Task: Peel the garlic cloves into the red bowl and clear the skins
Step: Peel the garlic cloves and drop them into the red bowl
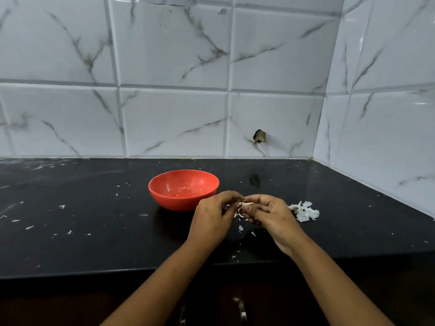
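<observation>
Garlic clove (244, 204) is pinched between curled fingers of left hand (213, 215) and right hand (270, 212), low over the tabletop (94, 220), likely so flakes drop there. Skins (304, 211) are heaped just right. Beyond, the red bowl (183, 201) is kept near for peeled cloves.

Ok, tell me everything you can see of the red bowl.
The red bowl is round and shallow, plastic by its look, with a smooth rim. It stands upright on the black counter, just left of the left hand, which overlaps its lower right edge in the view; contact cannot be told. Inside lie only pale flecks and smears, no whole cloves.
</observation>
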The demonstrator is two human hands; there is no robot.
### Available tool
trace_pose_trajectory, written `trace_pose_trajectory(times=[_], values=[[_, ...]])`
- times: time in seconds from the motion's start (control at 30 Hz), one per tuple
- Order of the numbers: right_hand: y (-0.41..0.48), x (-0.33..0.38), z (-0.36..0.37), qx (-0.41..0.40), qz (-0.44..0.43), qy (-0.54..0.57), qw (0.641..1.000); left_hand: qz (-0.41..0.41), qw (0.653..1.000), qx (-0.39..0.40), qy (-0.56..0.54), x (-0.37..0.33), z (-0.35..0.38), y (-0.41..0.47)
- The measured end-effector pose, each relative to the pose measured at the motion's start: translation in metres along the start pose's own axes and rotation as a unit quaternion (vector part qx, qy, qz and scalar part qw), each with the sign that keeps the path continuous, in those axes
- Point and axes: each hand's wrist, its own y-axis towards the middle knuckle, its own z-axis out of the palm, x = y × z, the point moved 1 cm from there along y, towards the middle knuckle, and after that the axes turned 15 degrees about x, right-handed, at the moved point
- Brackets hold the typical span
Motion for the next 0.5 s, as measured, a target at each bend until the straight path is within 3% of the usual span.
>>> trace_pose_trajectory(times=[0.5], values=[[-0.0033, 0.0045, -0.0004, -0.005, -0.016, 0.013, 1.0, -0.018, 0.999, 0.003, -0.03, 0.0029, -0.0001, 0.0017]])
